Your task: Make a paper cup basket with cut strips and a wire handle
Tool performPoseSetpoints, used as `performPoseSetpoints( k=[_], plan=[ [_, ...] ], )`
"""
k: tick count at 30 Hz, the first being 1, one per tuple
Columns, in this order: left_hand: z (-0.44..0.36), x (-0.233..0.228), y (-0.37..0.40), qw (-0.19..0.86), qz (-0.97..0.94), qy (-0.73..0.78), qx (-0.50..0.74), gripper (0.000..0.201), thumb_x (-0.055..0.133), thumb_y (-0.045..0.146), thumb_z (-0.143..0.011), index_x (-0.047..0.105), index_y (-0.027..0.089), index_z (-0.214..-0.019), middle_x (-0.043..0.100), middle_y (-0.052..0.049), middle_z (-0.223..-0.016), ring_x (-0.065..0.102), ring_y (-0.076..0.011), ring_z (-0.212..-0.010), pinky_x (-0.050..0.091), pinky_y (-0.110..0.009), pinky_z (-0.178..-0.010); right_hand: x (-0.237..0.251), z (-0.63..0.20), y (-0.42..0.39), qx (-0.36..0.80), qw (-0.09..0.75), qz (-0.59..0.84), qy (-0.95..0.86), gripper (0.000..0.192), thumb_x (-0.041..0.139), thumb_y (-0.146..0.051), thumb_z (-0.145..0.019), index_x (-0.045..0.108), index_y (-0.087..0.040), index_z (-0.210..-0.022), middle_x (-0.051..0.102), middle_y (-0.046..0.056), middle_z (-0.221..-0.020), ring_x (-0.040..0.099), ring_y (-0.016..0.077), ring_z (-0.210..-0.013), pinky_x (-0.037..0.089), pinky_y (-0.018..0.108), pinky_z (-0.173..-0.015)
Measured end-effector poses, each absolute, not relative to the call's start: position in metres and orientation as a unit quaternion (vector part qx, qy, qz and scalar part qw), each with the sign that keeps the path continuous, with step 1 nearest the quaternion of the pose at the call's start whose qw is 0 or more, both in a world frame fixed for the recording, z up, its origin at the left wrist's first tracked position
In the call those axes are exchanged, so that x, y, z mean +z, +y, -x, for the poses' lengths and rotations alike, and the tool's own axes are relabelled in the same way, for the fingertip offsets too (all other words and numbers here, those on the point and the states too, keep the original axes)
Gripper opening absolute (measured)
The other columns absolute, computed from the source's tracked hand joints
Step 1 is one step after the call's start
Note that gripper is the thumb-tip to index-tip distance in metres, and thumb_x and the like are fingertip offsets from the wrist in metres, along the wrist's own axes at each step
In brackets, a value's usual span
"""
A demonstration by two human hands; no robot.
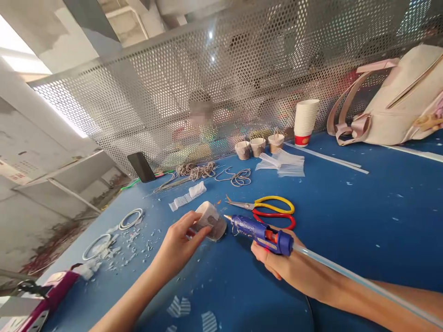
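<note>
Taking the cup as the middle of the dial, the blue counter [363, 221] spreads all round it, with a pale backpack [398, 106] at 2 o'clock. The right hand [284, 258] has its grip closed around a blue glue gun [256, 230] at 3 o'clock, and a long glue stick [346, 268] trails from its rear toward 4; should that stick catch on the forearm, the aim could be jerked aside. Yellow-and-red scissors [273, 210] lie just above 3, near enough for the gun to knock if it swings upward. The left hand [182, 240] grips the small, tilted cup [209, 211] from 9 o'clock; too hard a squeeze could dent it. The metal nozzle [227, 217] is just beside the cup, contact unclear, and a slip of either wrist might bring it, probably hot, against the left thumb or string glue onto the counter.
</note>
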State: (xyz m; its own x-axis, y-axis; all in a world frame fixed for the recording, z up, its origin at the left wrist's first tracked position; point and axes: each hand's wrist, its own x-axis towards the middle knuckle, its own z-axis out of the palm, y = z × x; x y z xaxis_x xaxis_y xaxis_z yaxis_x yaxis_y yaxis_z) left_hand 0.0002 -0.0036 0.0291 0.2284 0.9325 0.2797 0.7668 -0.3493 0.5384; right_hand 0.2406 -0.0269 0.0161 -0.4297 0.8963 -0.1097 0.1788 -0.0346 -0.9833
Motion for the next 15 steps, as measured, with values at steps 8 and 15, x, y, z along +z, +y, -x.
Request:
performPoseSetpoints(
  k=[8,15],
  plan=[
    [-0.0045,0.0368,-0.0107,0.234,-0.714,0.591,0.292,0.010,0.056,0.027,-0.075,0.060,0.020,-0.080,0.064,0.002,-0.074,0.058,-0.0130,-0.060,0.045,-0.024,-0.052,0.0077,-0.2405,-0.0256,0.594,0.319,0.389,-0.627,0.029,0.052,-0.030,-0.082,0.033,-0.022,-0.062,0.028,-0.010,-0.047,0.029,0.0079,-0.044,0.028,0.023,-0.047],
    [-0.0010,0.0375,-0.0091,0.314,-0.679,0.570,0.341,0.017,0.055,0.035,-0.078,0.060,0.018,-0.078,0.063,-0.001,-0.071,0.058,-0.0170,-0.068,0.047,-0.029,-0.063,0.0126,-0.2402,-0.0285,0.603,0.306,0.410,-0.612,0.026,0.054,-0.040,-0.081,0.044,-0.021,-0.067,0.035,-0.009,-0.046,0.035,0.0086,-0.043,0.033,0.023,-0.048]
  ],
)
